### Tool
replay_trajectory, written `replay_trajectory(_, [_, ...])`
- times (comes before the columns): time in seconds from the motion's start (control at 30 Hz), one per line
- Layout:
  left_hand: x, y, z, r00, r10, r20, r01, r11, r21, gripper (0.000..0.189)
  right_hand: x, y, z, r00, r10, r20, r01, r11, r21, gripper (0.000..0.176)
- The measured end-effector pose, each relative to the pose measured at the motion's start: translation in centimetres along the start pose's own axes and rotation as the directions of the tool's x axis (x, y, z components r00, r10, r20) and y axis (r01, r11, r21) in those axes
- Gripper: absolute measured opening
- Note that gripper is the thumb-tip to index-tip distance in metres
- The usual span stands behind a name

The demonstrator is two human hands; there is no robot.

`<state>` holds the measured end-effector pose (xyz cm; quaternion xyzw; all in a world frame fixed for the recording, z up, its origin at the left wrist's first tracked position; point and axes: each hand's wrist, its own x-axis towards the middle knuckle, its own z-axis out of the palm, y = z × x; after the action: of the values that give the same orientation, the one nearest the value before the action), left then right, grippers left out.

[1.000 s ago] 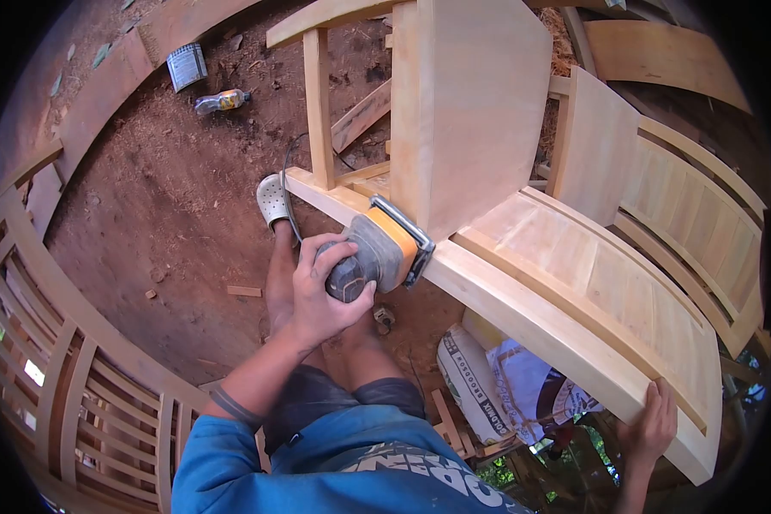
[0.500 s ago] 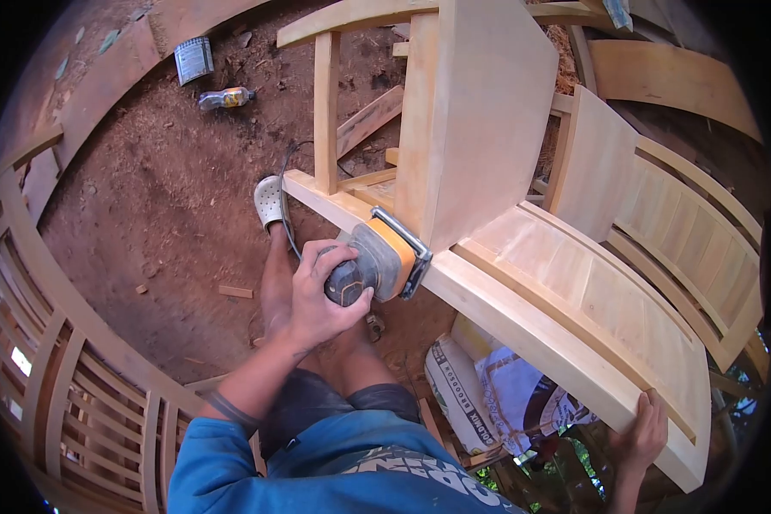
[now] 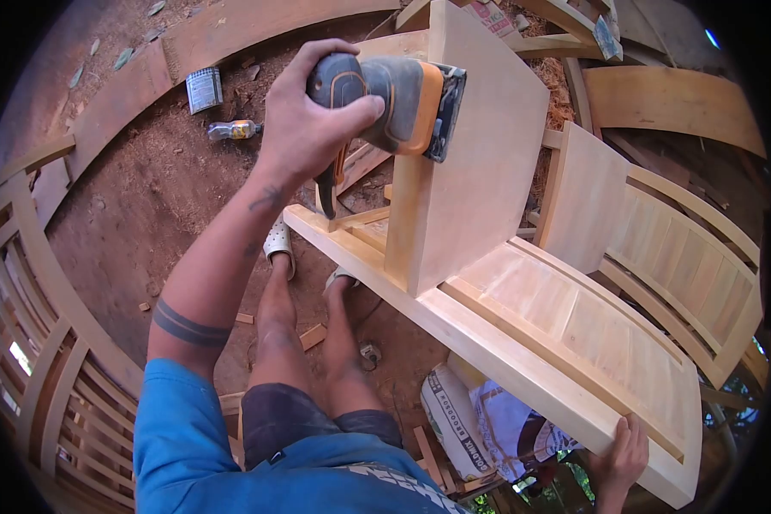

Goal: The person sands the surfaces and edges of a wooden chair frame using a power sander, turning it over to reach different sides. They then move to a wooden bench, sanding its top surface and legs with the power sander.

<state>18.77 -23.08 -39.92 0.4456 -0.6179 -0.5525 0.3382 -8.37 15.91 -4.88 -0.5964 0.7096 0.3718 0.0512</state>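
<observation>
My left hand (image 3: 321, 120) is closed around the body of an electric sander (image 3: 394, 98), black and grey with an orange band. Its flat pad faces right, by the edge of the broad upright panel (image 3: 488, 128) of an unpainted wooden chair; whether it touches cannot be told. The chair lies tipped, its slatted back (image 3: 574, 317) stretching to the lower right. At the far end of the long side rail (image 3: 522, 360), my right hand (image 3: 621, 463) grips the wood, fingers over the edge and thumb hidden.
A second wooden chair (image 3: 685, 248) stands close on the right. Slatted furniture (image 3: 94, 317) curves along the left. On the dirt floor are a can (image 3: 203, 91), a plastic bottle (image 3: 234, 130) and wood scraps. A printed sack (image 3: 454, 420) sits below the rail.
My left hand has raised the sander from the side rail up to the upright panel's upper edge and turned it. My right hand keeps its hold on the rail.
</observation>
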Motion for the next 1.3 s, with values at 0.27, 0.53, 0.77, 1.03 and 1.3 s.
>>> replay_trajectory(0.27, [10.3,0.2,-0.9,0.993,-0.104,-0.053,0.090,0.973,-0.214,0.051,-1.0,0.8,1.1,1.000,-0.018,0.016,0.019,0.999,-0.048,0.068])
replay_trajectory(0.53, [-2.4,-0.3,0.0,0.997,-0.078,-0.003,0.078,0.994,0.079,0.054,-0.7,0.7,0.6,1.000,-0.007,0.023,0.008,1.000,-0.023,0.062])
replay_trajectory(0.77, [-13.2,0.1,1.3,0.985,-0.173,0.024,0.172,0.984,0.041,0.056,1.2,-0.8,-0.8,1.000,0.021,0.003,-0.021,0.998,0.066,0.063])
replay_trajectory(1.03, [-19.8,-0.8,1.6,0.963,-0.247,0.108,0.246,0.969,0.016,0.062,6.1,-4.7,-0.9,0.958,0.208,-0.197,-0.066,0.830,0.554,0.056])
replay_trajectory(1.3, [-22.5,-3.0,0.0,0.931,-0.318,0.179,0.290,0.943,0.165,0.058,34.7,-25.9,5.0,0.931,0.198,-0.307,0.160,0.535,0.830,0.086])
